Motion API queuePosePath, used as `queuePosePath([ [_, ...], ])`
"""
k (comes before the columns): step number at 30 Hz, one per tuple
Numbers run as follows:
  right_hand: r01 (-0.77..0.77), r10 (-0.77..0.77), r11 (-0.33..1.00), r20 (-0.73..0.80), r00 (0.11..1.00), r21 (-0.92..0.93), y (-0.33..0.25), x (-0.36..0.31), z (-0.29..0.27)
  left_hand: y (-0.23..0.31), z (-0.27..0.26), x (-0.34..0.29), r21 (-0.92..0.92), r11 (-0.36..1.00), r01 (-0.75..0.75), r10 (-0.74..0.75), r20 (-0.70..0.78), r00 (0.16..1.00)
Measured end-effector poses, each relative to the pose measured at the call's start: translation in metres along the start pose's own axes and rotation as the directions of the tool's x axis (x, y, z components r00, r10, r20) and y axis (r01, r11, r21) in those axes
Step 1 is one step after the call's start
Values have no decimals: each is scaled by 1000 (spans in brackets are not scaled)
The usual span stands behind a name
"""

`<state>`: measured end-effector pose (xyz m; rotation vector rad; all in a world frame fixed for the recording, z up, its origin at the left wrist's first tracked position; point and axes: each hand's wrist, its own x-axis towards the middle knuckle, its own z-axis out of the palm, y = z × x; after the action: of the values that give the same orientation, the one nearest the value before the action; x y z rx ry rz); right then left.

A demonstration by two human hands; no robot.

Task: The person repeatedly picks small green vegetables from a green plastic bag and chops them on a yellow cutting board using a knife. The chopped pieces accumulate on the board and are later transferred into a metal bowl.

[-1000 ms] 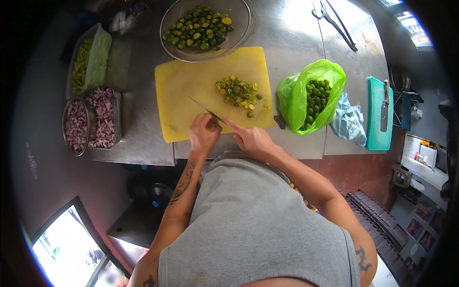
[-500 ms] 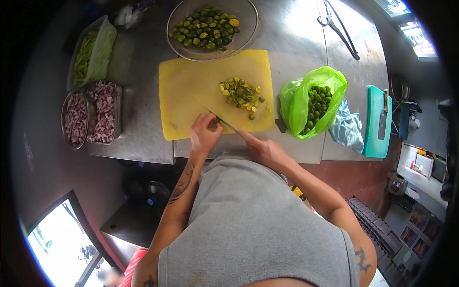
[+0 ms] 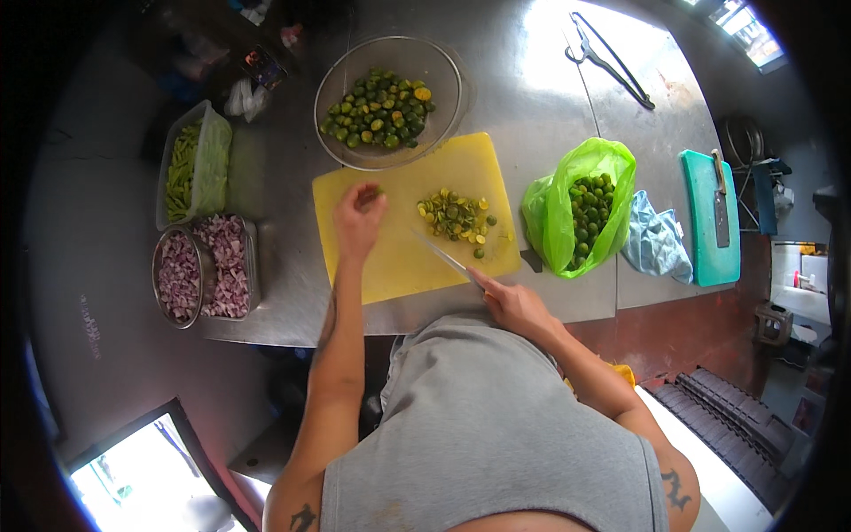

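Left hand (image 3: 358, 220): fingers curled in, a small lime (image 3: 380, 191) pinched at their tips, over the left part of the board (image 3: 390, 266).
Right hand (image 3: 519, 309): fingers wrapped round the handle of the knife (image 3: 452, 263), blade slanting over the board.
Cut limes (image 3: 454, 215): heaped on the board's right side.
Bowl (image 3: 434, 62): at the board's far edge, holding limes (image 3: 377, 111).
Bag (image 3: 550, 213): green, also holding limes, just right of the board.
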<state>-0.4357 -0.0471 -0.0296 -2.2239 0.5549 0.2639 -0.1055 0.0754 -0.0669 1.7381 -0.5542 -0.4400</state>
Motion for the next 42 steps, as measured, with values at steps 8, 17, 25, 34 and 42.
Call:
queuePosePath([
  [8,20,-19,1000,-104,994,9,3,2,19,23,-5,123,758,560,-334,115,328,938],
  [17,-5,9,999,-104,995,40,3,1,25,21,-8,138,767,534,-356,70,379,923],
  [25,72,-67,996,-110,992,46,14,6,27,30,-2,138,776,451,-442,226,379,897],
  [34,165,-150,977,-116,982,136,32,13,31,114,161,63,477,651,-590,431,408,805],
  [42,170,-168,985,-63,984,32,41,26,40,112,348,-11,154,555,-817,294,883,366],
])
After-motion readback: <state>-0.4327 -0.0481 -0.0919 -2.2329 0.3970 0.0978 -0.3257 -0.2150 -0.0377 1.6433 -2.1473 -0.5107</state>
